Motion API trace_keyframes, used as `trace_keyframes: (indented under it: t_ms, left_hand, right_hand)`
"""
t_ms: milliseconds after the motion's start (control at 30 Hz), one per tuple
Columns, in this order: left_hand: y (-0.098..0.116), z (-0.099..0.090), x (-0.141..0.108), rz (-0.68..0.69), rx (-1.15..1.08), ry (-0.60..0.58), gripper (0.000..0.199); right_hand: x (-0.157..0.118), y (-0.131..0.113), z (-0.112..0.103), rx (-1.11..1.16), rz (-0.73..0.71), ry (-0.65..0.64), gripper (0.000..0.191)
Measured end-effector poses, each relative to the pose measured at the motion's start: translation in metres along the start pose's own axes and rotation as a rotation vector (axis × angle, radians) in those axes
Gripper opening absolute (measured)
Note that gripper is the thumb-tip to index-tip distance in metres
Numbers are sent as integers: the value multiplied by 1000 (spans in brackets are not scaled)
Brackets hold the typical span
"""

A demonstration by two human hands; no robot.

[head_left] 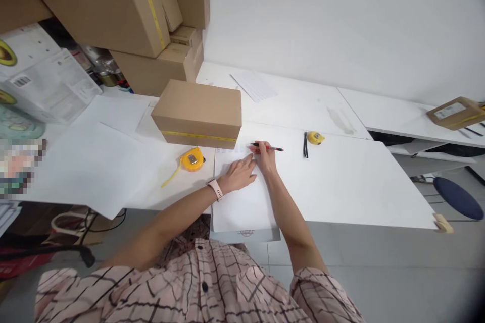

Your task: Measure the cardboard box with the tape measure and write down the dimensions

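On white counter (341, 181) by wall: pen (278, 149) gripped in right hand (265, 155), over paper (242, 207); left hand (239, 174) flat on paper. Closed box (200, 111) just beyond.

White table (341, 181) bears a cardboard box (200, 111) and papers (242, 207).

The head camera is facing forward and down over the table (352, 181), widely framing left hand (239, 173) and right hand (266, 158).

A dark blue stool (458, 198) stands at the far right, and brown cartons (102, 5) are stacked upper left.
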State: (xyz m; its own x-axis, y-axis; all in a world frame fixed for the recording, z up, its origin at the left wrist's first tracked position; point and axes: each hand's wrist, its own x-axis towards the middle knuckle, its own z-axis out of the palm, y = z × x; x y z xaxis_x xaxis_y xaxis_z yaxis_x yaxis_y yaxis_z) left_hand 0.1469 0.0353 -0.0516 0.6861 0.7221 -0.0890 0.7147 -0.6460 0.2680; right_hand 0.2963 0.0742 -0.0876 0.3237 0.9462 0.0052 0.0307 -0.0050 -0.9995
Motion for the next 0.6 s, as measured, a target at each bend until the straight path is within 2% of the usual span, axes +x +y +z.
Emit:
trace_keyframes:
  t_ms: [167, 300, 467, 600]
  left_hand:
    - [-3, 5, 1, -21, 8, 12, 44]
    - [-2, 6, 3, -25, 20, 43, 40]
    - [-1, 7, 5, -42, 14, 84, 35]
    - [0, 7, 5, -48, 19, 88, 36]
  right_hand:
    - [-7, 1, -3, -128, -135, 68, 35]
    - [-6, -2, -2, -149, -117, 58, 22]
    - [0, -3, -1, -212, -116, 105, 29]
    - [2, -1, -1, -277, -146, 98, 25]
